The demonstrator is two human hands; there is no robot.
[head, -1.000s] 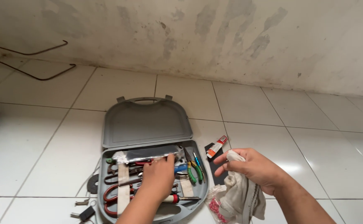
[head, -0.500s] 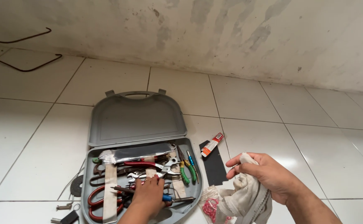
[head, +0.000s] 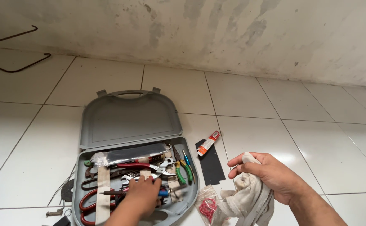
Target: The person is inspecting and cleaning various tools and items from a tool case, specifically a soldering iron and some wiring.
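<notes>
Head view is looking down at a white tile floor [head: 275,138] beside a stained wall [head: 233,33], where a grey tool case [head: 128,121] is lying open with its lid flat so every tool is showing. The left hand [head: 143,194] is reaching down into the case, palm down, fingers curled over the tools. It is touching a screwdriver with a blue handle [head: 162,193], but I cannot tell if it is gripping it or just resting on it, since the fingers are hiding what is under them. Just past the fingertips are lying red pliers [head: 143,166] and a silver wrench [head: 130,178]. Left of the hand are sitting big red scissors [head: 88,201], under a white strap [head: 102,188] that is holding the tools in place. Green pliers [head: 182,171] are lying to the right of it.

The right hand [head: 266,173] is pinching a crumpled white cloth [head: 246,196] between thumb and fingers, well apart from the case, and the cloth is hanging down loose. Just beside the cloth, a clear bag of red bits [head: 206,205] is lying on the floor. Further out, a black sheet [head: 210,165] is lying flat with a small red and white tube [head: 208,143] resting on its far end
</notes>
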